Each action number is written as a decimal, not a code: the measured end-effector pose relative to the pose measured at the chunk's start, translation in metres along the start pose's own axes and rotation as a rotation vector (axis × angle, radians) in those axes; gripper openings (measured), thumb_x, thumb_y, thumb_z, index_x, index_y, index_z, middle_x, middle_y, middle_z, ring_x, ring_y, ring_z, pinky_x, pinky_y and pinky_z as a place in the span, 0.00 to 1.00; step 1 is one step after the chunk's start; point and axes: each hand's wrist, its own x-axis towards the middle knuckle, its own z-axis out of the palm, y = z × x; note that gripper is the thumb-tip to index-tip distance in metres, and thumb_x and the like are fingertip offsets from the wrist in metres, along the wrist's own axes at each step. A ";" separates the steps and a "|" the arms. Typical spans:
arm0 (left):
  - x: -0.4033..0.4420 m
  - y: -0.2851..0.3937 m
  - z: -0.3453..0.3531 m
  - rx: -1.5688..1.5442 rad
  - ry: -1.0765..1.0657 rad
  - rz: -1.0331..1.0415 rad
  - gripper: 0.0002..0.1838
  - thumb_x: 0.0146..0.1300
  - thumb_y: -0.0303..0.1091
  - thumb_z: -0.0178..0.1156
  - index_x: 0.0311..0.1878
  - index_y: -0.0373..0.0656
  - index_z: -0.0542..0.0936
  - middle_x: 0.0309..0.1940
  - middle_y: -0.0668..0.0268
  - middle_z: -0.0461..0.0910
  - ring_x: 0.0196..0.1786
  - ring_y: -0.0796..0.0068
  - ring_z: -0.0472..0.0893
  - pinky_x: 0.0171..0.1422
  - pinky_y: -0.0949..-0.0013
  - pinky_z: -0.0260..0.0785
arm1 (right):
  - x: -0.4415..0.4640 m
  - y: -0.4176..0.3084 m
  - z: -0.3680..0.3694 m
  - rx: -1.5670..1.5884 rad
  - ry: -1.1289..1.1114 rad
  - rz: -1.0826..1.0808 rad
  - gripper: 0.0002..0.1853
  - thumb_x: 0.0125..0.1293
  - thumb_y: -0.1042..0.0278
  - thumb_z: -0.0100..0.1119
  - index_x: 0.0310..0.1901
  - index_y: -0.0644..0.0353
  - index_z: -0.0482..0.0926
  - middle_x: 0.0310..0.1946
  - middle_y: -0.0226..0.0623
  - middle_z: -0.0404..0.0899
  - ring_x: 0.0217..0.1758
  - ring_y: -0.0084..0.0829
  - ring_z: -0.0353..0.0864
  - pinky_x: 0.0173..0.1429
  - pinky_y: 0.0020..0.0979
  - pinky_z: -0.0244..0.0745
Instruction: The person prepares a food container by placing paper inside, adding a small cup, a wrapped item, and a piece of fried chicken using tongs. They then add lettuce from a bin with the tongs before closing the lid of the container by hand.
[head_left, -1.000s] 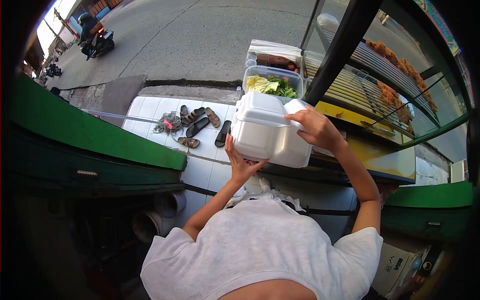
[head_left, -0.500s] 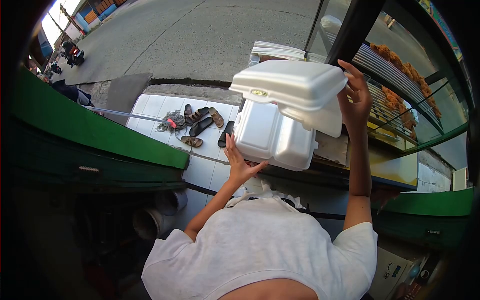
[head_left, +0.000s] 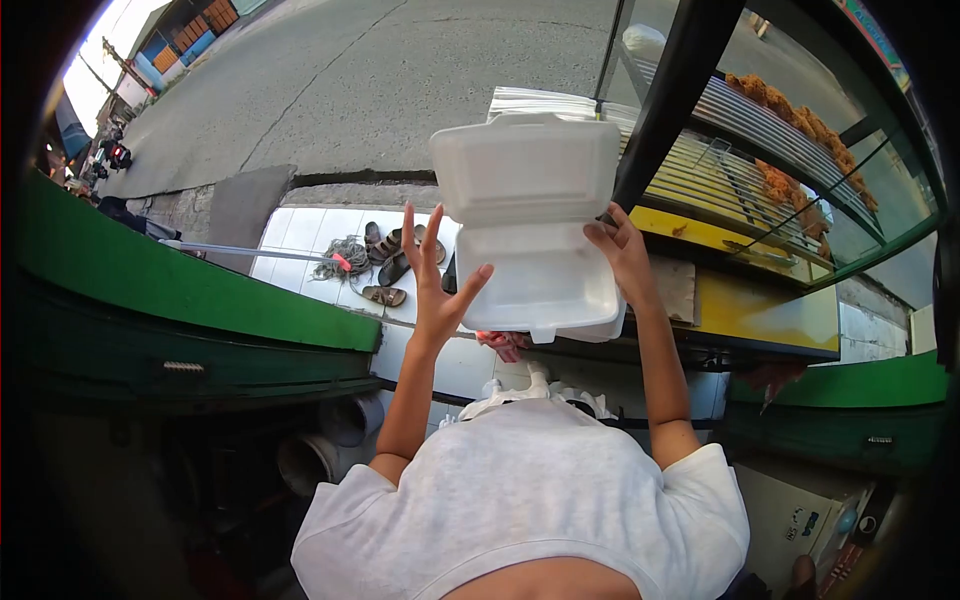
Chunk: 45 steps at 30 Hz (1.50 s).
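A white foam box (head_left: pixel 540 270) lies open in front of me, its lid (head_left: pixel 527 172) tilted up at the far side and its inside bare. Under it, the edge of another white foam piece shows. My left hand (head_left: pixel 437 290) is raised beside the box's left edge with fingers spread, holding nothing. At the right edge, near the hinge, my right hand (head_left: pixel 622 252) has its thumb and fingers closed on the box. The clear tub of greens seen earlier is hidden behind the lid.
A glass case (head_left: pixel 760 170) with fried pieces (head_left: pixel 800 125) on racks stands at the right. White paper sheets (head_left: pixel 540 102) lie behind the lid. Left are sandals (head_left: pixel 384 295), a mop (head_left: pixel 343 262) and a green ledge (head_left: pixel 200 270). Buckets (head_left: pixel 305 462) stand below.
The lifted foam box has been set down on the others and now faces me opened. My left hand has let go and risen; my right hand has moved down and left. The motorbike has ridden farther away.
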 end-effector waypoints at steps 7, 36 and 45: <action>0.007 -0.010 0.007 -0.216 -0.281 -0.225 0.45 0.55 0.33 0.67 0.73 0.50 0.52 0.73 0.57 0.48 0.69 0.57 0.63 0.67 0.54 0.64 | -0.055 0.032 -0.004 0.044 -0.091 0.025 0.25 0.69 0.70 0.54 0.65 0.61 0.61 0.50 0.37 0.77 0.52 0.20 0.74 0.57 0.23 0.67; 0.020 -0.027 0.056 -0.251 -0.327 -0.212 0.42 0.59 0.20 0.56 0.74 0.53 0.49 0.73 0.56 0.51 0.65 0.67 0.68 0.63 0.62 0.70 | -0.073 0.112 -0.169 -1.167 0.105 -0.101 0.12 0.50 0.54 0.70 0.35 0.47 0.88 0.45 0.34 0.79 0.55 0.36 0.74 0.64 0.37 0.62; 0.018 -0.029 0.076 -0.210 -0.268 -0.124 0.45 0.58 0.18 0.56 0.75 0.56 0.47 0.72 0.56 0.51 0.66 0.65 0.68 0.65 0.60 0.69 | -0.061 0.105 -0.188 -0.494 0.587 -0.167 0.16 0.68 0.56 0.57 0.40 0.65 0.77 0.33 0.34 0.80 0.41 0.23 0.78 0.47 0.24 0.72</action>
